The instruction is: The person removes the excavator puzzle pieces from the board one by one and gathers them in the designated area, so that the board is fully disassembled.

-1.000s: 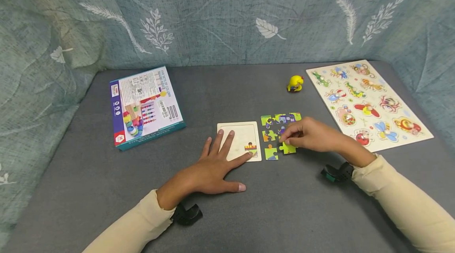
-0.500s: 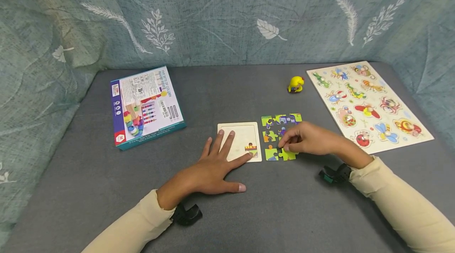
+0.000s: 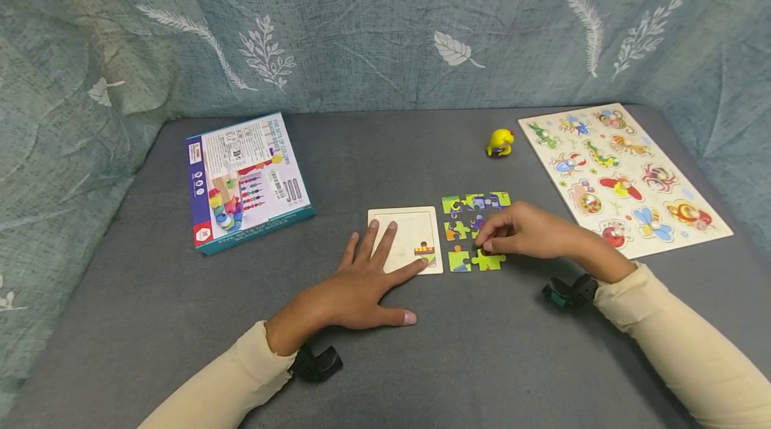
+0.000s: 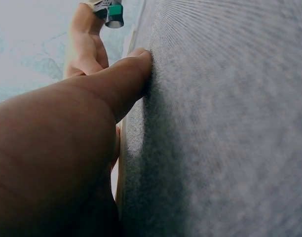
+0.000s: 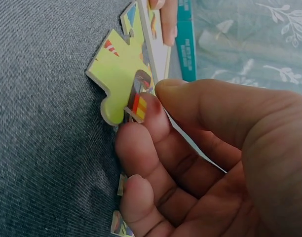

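Observation:
My left hand (image 3: 358,288) lies flat with fingers spread, its fingertips on a square wooden puzzle tray (image 3: 415,225). One castle-printed puzzle piece (image 3: 425,250) sits in the tray's lower right corner, beside the index fingertip. Just right of the tray, loose puzzle pieces (image 3: 460,260) lie in rows. Over their right side, my right hand (image 3: 530,231) curls its fingers. In the right wrist view, thumb and index pinch at a red-and-yellow piece (image 5: 139,106), mostly hidden by the fingers. A lime-green piece (image 5: 111,74) lies right by those fingertips.
A bead-set box (image 3: 253,175) lies at the left. Behind the loose pieces stands a yellow toy bird (image 3: 500,142). A large insect peg puzzle board (image 3: 602,168) occupies the right, close beyond the right hand. Patterned curtain (image 3: 385,34) closes off the table's back.
The lime-green piece has shifted slightly toward me and more of it shows. My right hand has moved only a little over the pieces; my left hand stays still.

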A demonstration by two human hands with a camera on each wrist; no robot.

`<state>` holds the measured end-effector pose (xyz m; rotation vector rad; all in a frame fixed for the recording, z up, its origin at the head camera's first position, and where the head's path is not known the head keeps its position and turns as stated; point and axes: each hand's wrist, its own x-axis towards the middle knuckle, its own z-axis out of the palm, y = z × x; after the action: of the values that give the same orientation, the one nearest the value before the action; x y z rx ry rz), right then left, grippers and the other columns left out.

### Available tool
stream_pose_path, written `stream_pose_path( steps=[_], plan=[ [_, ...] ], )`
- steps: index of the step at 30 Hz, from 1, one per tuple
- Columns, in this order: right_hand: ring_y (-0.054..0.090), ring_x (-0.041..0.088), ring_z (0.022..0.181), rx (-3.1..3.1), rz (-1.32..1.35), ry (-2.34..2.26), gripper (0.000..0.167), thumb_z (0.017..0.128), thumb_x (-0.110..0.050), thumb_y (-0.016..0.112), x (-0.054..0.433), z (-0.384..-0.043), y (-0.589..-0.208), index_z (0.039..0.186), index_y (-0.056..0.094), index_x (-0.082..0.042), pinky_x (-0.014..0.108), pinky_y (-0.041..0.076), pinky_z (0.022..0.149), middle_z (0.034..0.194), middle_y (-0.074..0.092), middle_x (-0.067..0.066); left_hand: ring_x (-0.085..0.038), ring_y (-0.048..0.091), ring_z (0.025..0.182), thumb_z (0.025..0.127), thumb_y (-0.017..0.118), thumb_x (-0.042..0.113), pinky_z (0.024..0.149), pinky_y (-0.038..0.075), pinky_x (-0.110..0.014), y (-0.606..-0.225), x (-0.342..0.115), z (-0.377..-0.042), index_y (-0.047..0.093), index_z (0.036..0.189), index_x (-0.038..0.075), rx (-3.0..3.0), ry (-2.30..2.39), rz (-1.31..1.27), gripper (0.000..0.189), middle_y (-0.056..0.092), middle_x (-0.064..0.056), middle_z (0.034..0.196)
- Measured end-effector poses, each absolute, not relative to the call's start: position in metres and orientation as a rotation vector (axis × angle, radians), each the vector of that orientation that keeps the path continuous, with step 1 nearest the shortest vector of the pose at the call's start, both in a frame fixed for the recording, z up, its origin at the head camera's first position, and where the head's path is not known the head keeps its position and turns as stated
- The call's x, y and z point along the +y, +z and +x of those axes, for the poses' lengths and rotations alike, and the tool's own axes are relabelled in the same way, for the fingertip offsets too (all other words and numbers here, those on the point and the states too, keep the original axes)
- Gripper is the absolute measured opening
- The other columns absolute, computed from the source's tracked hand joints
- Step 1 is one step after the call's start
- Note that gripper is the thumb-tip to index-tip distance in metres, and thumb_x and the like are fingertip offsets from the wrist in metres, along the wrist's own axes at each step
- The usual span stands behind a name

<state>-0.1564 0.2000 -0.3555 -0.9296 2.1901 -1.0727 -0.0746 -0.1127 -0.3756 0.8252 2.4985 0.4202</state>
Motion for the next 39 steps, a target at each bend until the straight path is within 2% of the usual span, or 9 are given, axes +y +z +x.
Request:
stream_pose_path(
  steps=[10, 17, 21, 25, 28, 33, 39],
  plan=[
    [0.059, 0.010, 0.075, 2.244, -0.909, -1.042, 0.010, 0.092, 0.000, 0.064, 0.197, -0.158, -0.352, 0.097, 0.072, -0.002, 0.026, 0.050, 0.067, 0.088, 0.070, 0.002, -0.031, -0.032, 0.139, 0.086, 0.055, 0.069, 0.108, -0.014, -0.058, -0.375, -0.112, -0.074, 0.020, 0.154, 0.043, 2.503, 0.425, 0.823, 0.081, -0.024, -0.011, 0.158],
    [0.059, 0.012, 0.074, 2.282, -0.917, -1.023, 0.010, 0.092, -0.001, 0.065, 0.188, -0.158, -0.351, 0.098, 0.072, -0.002, 0.027, 0.050, 0.067, 0.089, 0.069, 0.002, -0.030, -0.033, 0.138, 0.085, 0.061, 0.065, 0.106, -0.016, -0.060, -0.374, -0.109, -0.074, 0.024, 0.154, 0.042, 2.483, 0.499, 0.804, 0.081, -0.023, -0.011, 0.158],
    [0.060, 0.012, 0.074, 2.288, -0.930, -1.023, 0.010, 0.092, -0.003, 0.065, 0.179, -0.160, -0.348, 0.099, 0.072, -0.003, 0.028, 0.050, 0.066, 0.092, 0.070, 0.002, -0.033, -0.030, 0.139, 0.083, 0.067, 0.061, 0.105, -0.018, -0.061, -0.374, -0.107, -0.074, 0.030, 0.153, 0.038, 2.505, 0.538, 0.814, 0.082, -0.018, -0.014, 0.159],
    [0.064, 0.013, 0.081, 2.290, -0.976, -1.043, 0.011, 0.093, -0.004, 0.065, 0.171, -0.161, -0.348, 0.101, 0.073, -0.004, 0.030, 0.052, 0.072, 0.097, 0.071, 0.003, -0.034, -0.024, 0.142, 0.081, 0.072, 0.057, 0.105, -0.018, -0.061, -0.372, -0.104, -0.074, 0.035, 0.151, 0.033, 2.539, 0.571, 0.860, 0.083, -0.010, -0.016, 0.161],
    [0.065, 0.013, 0.084, 2.298, -1.009, -1.054, 0.011, 0.093, -0.005, 0.066, 0.166, -0.161, -0.349, 0.101, 0.073, -0.004, 0.031, 0.052, 0.074, 0.097, 0.071, 0.003, -0.035, -0.023, 0.142, 0.080, 0.072, 0.059, 0.106, -0.017, -0.060, -0.372, -0.101, -0.073, 0.032, 0.153, 0.033, 2.535, 0.567, 0.905, 0.087, -0.009, -0.016, 0.161],
    [0.067, 0.015, 0.085, 2.281, -1.016, -1.077, 0.013, 0.093, -0.003, 0.064, 0.157, -0.163, -0.350, 0.103, 0.072, -0.001, 0.031, 0.053, 0.072, 0.097, 0.072, 0.005, -0.034, -0.028, 0.140, 0.080, 0.066, 0.066, 0.107, -0.016, -0.059, -0.373, -0.098, -0.073, 0.021, 0.155, 0.037, 2.490, 0.516, 0.951, 0.092, -0.017, -0.015, 0.160],
    [0.067, 0.016, 0.091, 2.263, -1.022, -1.079, 0.016, 0.092, -0.001, 0.064, 0.144, -0.164, -0.349, 0.106, 0.073, 0.000, 0.032, 0.053, 0.077, 0.100, 0.073, 0.006, -0.035, -0.028, 0.140, 0.081, 0.065, 0.067, 0.110, -0.009, -0.057, -0.371, -0.099, -0.075, 0.023, 0.155, 0.035, 2.477, 0.504, 0.980, 0.091, -0.019, -0.016, 0.159]
  ],
)
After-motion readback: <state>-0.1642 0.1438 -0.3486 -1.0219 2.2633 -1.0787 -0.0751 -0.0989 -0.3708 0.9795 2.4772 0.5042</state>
